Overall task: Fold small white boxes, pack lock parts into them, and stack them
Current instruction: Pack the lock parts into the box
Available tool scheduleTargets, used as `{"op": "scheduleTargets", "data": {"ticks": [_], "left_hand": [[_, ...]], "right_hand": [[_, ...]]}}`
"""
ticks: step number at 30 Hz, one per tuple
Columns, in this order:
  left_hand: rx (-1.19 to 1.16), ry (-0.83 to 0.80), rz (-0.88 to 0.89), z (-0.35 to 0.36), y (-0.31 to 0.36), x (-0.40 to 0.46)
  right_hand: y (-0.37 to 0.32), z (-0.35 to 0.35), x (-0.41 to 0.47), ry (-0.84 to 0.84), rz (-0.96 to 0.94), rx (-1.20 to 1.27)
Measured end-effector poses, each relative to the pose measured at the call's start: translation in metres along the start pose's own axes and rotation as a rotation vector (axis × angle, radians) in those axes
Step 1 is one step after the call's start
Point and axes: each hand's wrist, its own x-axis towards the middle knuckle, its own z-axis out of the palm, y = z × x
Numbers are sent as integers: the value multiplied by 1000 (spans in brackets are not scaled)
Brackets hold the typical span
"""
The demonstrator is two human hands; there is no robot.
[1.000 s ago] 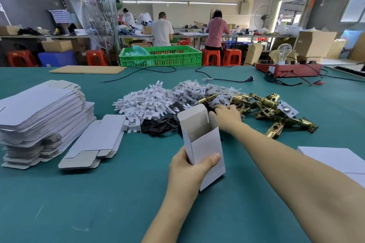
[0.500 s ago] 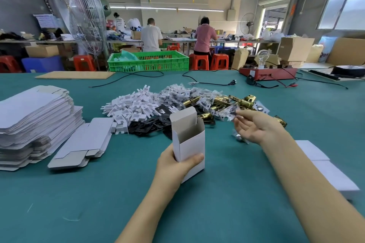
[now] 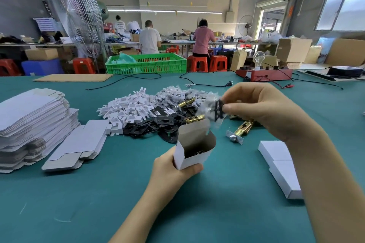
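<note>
The teal felt-covered table (image 3: 227, 193) carried a tall stack of flat white box blanks (image 3: 33, 122), a heap of white, black and brass lock parts (image 3: 150, 114), closed white boxes (image 3: 280, 167) and a red tester unit (image 3: 264, 74).

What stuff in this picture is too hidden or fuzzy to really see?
Head view only:
- Inside the small white open box held by the left hand: dark shapes, shadowed by its walls.
- The black part in a clear bag pinched by the right hand: blurred, its fingers cover one end.
- The closed white boxes: partly behind the right forearm.
</note>
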Motion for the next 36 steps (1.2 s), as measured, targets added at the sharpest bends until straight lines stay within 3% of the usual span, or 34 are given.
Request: {"op": "scheduleTargets", "data": {"ticks": [4,10,14,19,24,28,31,36], "left_hand": [[-17,-11,-7,0,-2,-1],[-43,-10,-23,-1,-1,-1],[-56,8,-26,0,0,0],[-85,-15,-43,1,3,1],[-91,-19,-24,1,1,1],[-105,-13,-26,1,0,2],[-124,-8,-38,1,-2,3],[-131,-24,-33,0,-1,4]], "right_hand": [[-15,12,-3,-166,-74,-305],[-26,11,-7,-260,-96,-441],[-14,33,0,-169,-100,-660],[-12,54,2,-262,-233,-802],[-15,63,2,-233,-336,-925],[-11,73,3,-110,-316,-1039],[-7,75,5,-54,-269,-1034],[-2,75,5,-154,-224,-899]]}}
